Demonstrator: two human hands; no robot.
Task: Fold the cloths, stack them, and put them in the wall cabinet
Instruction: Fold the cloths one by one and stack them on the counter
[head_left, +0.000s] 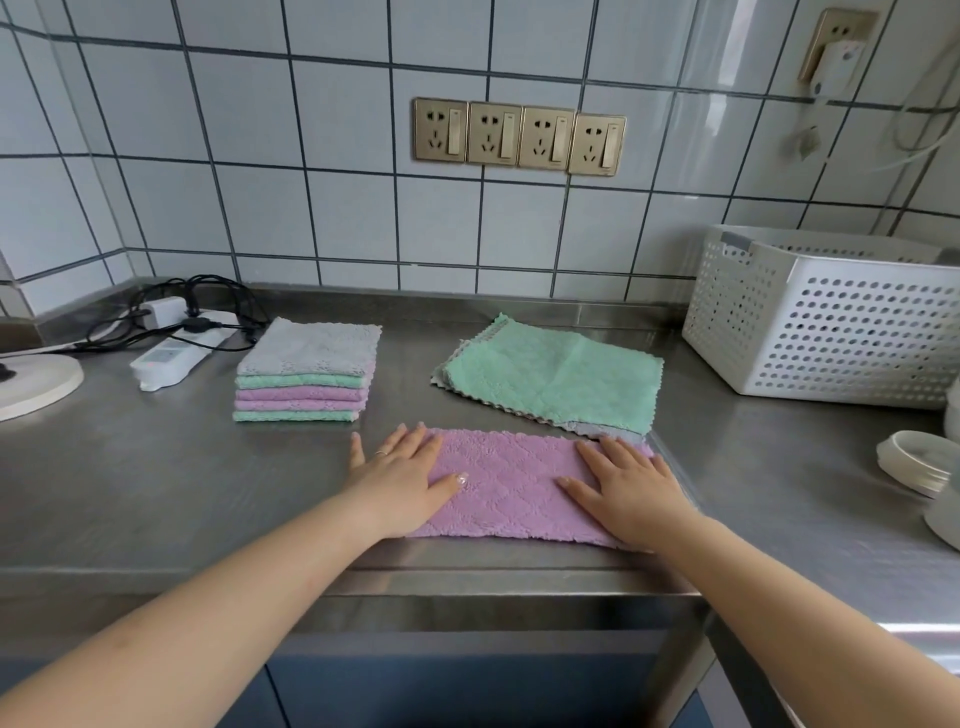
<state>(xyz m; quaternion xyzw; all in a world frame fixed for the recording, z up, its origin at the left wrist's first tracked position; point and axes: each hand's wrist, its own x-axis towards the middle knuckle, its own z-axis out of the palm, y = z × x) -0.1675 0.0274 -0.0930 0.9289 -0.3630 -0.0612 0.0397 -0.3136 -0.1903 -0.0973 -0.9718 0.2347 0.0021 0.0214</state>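
Observation:
A pink cloth (511, 486), folded into a long strip, lies flat on the steel counter (156, 478) near its front edge. My left hand (402, 475) presses flat on the strip's left end, fingers straight. My right hand (631, 486) presses flat on its right end. Behind the strip to the left stands a stack of folded cloths (306, 371), grey on top, then green and pink. To the right behind lies an unfolded green cloth (553, 376) spread over a grey one (605, 428). No wall cabinet is in view.
A white perforated basket (826, 317) stands at the back right. A white power strip (176, 351) with black cables lies at the back left beside a round white base (36, 382). White lids and a container (917, 462) sit at the right edge. Wall sockets (519, 135) are above.

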